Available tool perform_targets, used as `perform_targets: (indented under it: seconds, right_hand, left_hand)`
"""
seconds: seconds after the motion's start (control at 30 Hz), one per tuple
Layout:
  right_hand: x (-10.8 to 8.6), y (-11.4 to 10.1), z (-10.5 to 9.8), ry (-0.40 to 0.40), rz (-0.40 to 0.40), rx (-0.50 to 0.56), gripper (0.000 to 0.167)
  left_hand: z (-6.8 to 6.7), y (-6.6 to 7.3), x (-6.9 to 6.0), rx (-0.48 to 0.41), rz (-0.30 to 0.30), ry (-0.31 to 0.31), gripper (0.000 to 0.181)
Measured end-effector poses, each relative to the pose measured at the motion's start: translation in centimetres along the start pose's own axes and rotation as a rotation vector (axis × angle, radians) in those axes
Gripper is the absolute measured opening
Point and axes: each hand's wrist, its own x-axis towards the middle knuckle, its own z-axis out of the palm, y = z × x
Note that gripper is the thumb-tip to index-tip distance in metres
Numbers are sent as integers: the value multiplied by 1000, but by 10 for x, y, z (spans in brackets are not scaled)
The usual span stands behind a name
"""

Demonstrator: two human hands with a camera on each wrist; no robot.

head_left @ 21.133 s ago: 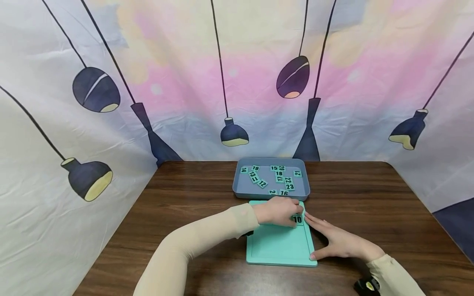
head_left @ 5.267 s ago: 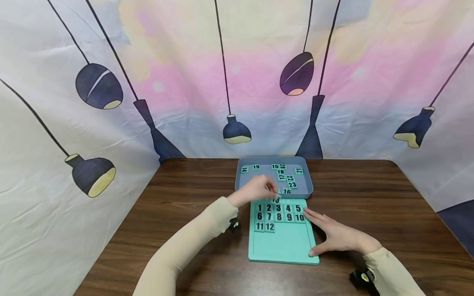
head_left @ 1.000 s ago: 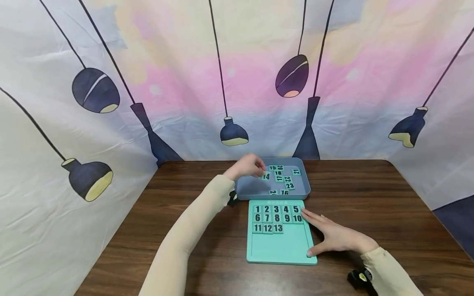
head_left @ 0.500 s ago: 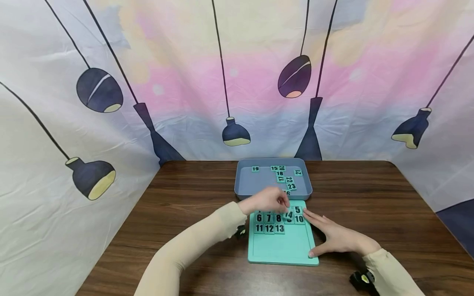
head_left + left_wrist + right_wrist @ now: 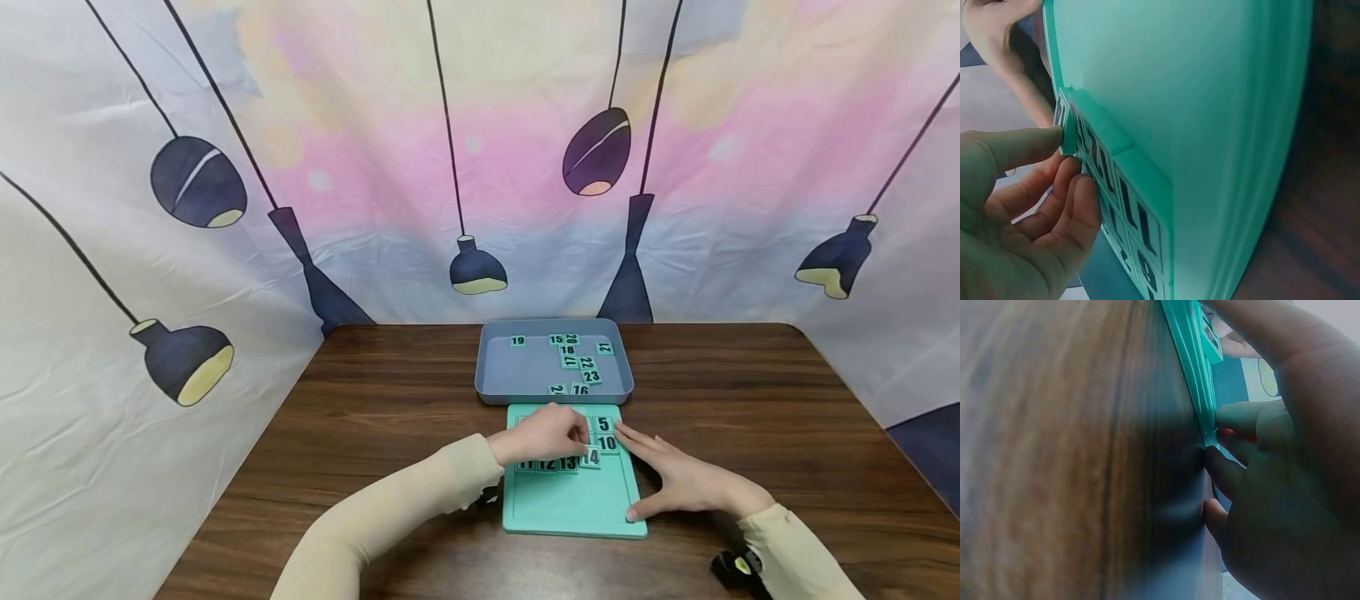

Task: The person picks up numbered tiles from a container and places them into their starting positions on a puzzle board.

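A turquoise number board [image 5: 570,504] lies on the table, rows of number tiles filling its far part. My left hand [image 5: 546,433] pinches the number tile 14 [image 5: 591,457] by its edge, just right of tile 13 [image 5: 567,465] in the third row. The left wrist view shows the pinched tile [image 5: 1067,122] tilted between thumb and fingers, beside the row of tiles. Several tiles in the upper rows are hidden under that hand. My right hand [image 5: 693,479] rests along the board's right edge, fingers and thumb spread; the right wrist view shows fingertips touching the rim [image 5: 1188,356].
Directly behind the board stands a grey-blue tray [image 5: 510,396] with several loose tiles, among them 19 [image 5: 518,341], 15 [image 5: 556,339], 23 [image 5: 592,377] and 16 [image 5: 581,389]. The brown wooden table [image 5: 390,375] meets a printed cloth backdrop [image 5: 360,150].
Tile 13 joined the third row after 5.3 s ago. Since then my left hand has taken tile 14 from the tray and brought it down beside 13. The right hand stays put.
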Motion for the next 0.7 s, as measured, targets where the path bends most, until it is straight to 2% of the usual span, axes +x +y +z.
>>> perform_targets:
  seconds: [0.3, 0.7]
  right_hand:
    - [0, 0, 1, 10, 2, 0, 113]
    - [0, 3, 3, 1, -9, 5, 113]
  left_hand:
    - [3, -1, 0, 53, 24, -20, 6]
    - [-3, -1, 3, -7, 12, -93, 12]
